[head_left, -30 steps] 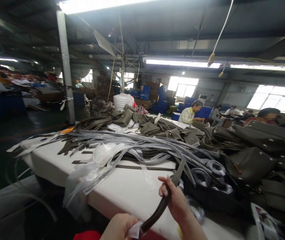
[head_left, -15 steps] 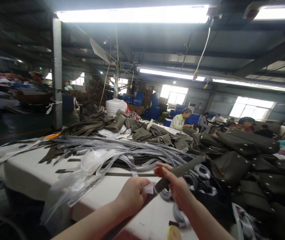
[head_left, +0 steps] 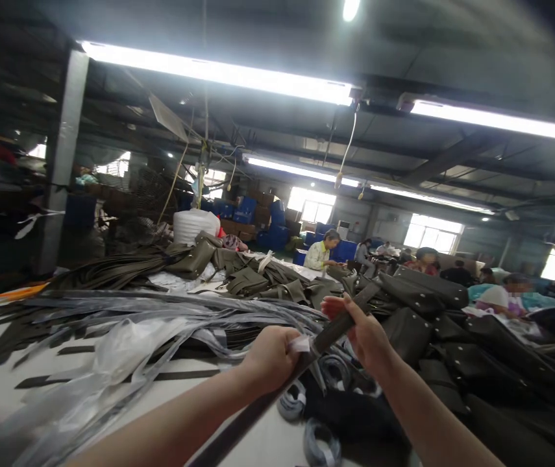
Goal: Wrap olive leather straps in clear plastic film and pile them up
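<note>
A long dark olive strap [head_left: 338, 329] runs slantwise in front of me, from the lower edge up toward the bags. My left hand [head_left: 271, 358] is closed around it, with a small white piece [head_left: 301, 344], perhaps paper or film, sticking out by the thumb. Farther up, my right hand [head_left: 372, 340] has the strap between its thumb and its fairly straight fingers. Below the hands, plastic-wrapped coils [head_left: 291, 401] rest on the white table [head_left: 258, 431]. Clear plastic sleeves and more straps [head_left: 160, 308] spread behind my left hand.
Dark olive bags with metal studs [head_left: 408, 337] are heaped at the right. A crumpled clear plastic bag [head_left: 128, 337] lies at the left. Beyond the table a person in a light yellow top [head_left: 316, 256] sits near blue boxes [head_left: 272, 227]. A metal post [head_left: 65, 149] stands at the left.
The view has turned right and tilted, bringing more of the bags and people into sight. Both hands keep hold of the strap. The yellow tape-like roll is out of view.
</note>
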`<move>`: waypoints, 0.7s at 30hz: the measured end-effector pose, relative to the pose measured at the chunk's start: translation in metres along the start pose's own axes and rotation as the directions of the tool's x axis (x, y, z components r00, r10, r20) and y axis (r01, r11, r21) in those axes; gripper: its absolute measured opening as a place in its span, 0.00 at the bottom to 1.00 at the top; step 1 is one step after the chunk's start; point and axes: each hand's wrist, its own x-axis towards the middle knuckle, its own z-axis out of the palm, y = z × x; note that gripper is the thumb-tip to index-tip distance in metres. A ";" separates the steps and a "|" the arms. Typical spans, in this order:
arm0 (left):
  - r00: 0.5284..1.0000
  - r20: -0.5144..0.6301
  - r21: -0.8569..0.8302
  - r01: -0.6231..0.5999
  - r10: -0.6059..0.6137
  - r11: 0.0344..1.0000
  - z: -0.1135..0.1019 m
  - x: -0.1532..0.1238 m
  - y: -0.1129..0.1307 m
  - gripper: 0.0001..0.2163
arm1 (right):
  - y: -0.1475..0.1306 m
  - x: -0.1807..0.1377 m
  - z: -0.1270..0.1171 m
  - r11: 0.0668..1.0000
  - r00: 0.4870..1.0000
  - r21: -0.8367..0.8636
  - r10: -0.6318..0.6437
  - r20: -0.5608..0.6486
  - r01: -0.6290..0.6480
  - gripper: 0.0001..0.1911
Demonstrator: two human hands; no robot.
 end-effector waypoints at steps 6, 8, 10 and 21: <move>0.995 -0.050 -0.009 -0.092 0.092 0.996 0.004 0.019 0.020 0.09 | 0.001 0.000 -0.008 0.995 0.994 -0.070 0.074 0.075 -0.069 0.32; 0.994 -0.075 0.034 -0.071 0.074 0.997 0.007 0.020 0.022 0.09 | -0.004 0.005 -0.016 0.998 0.998 -0.054 -0.032 -0.060 0.028 0.36; 0.994 -0.096 0.080 -0.043 0.050 0.996 0.010 0.019 0.021 0.09 | -0.013 0.016 -0.029 0.985 0.962 -0.066 -0.170 -0.214 0.159 0.44; 0.993 -0.113 0.116 -0.006 0.019 0.993 0.011 0.021 0.016 0.09 | -0.018 0.022 -0.039 0.860 0.888 -0.382 -0.426 -0.172 0.339 0.29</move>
